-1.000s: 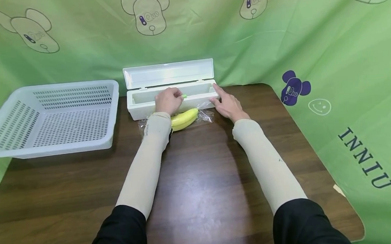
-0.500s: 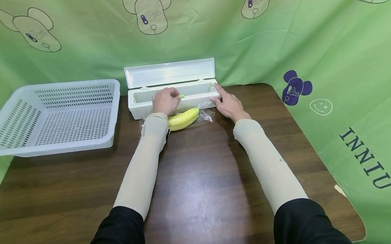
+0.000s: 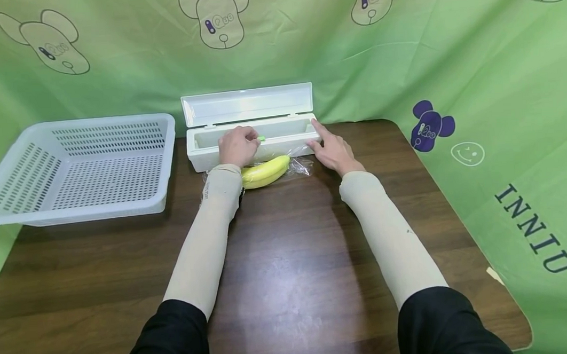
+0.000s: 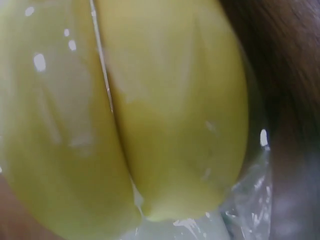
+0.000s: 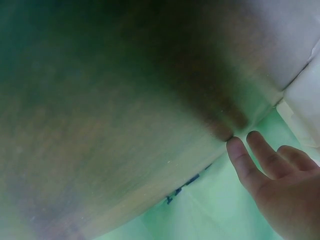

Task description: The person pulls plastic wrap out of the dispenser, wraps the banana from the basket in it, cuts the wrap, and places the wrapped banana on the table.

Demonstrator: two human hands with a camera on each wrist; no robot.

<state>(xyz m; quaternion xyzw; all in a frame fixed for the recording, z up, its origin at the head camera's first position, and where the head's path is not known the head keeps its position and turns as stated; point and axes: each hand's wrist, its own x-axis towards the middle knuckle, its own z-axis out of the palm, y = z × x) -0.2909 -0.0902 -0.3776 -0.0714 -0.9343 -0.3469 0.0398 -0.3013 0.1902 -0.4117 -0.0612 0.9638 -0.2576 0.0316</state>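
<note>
Head view, left hand pinching green piece, right hand resting, fingers apart, at white box

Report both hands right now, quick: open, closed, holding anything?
Left hand: closed, pinching the small green piece at the front of the white box.
Right hand: open, touching the white box's right end.

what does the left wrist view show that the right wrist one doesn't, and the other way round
Only the left wrist view: two bananas up close, with clear plastic beside them.
Only the right wrist view: the right hand, green cloth and dark letters on it.
Both: brown table. Pale patches in each may be the box; too blurred to be sure.
</note>
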